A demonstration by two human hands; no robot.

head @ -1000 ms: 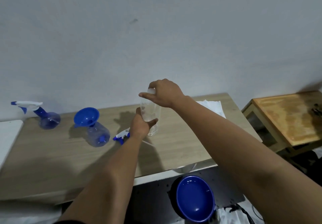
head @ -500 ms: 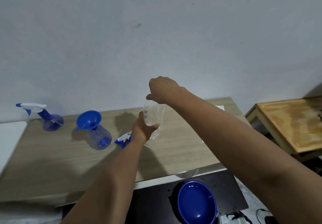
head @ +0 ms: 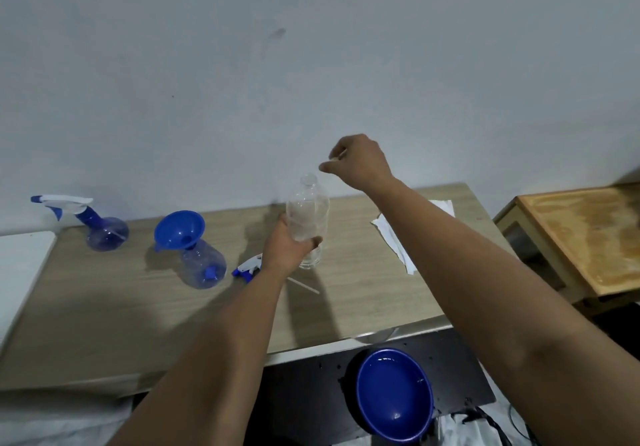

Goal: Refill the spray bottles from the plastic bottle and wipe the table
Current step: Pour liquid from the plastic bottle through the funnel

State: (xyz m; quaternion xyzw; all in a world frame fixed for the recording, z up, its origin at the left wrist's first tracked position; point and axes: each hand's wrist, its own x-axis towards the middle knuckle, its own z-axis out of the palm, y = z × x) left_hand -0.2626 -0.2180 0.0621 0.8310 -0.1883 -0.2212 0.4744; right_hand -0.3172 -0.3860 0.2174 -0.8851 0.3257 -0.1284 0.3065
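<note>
My left hand (head: 287, 248) grips a clear plastic bottle (head: 308, 213) that stands upright on the wooden table (head: 104, 314); its neck is uncapped. Just up and right of the neck, my right hand (head: 356, 165) pinches a small whitish cap, mostly hidden by the fingers. A blue spray bottle (head: 204, 265) stands to the left with a blue funnel (head: 179, 230) in its mouth. Its white-and-blue spray head (head: 247, 267) lies on the table beside my left wrist. Another blue spray bottle (head: 104, 230), sprayer fitted, stands at the far left.
A white cloth or paper (head: 398, 237) lies on the table's right part. A blue bowl (head: 394, 393) sits on a dark surface below the front edge. A small wooden table (head: 588, 237) stands to the right. A white surface (head: 20, 258) adjoins the left end.
My right hand has lifted off the bottle's top and moved up and right with the cap, leaving the neck uncovered. The left hand keeps its grip.
</note>
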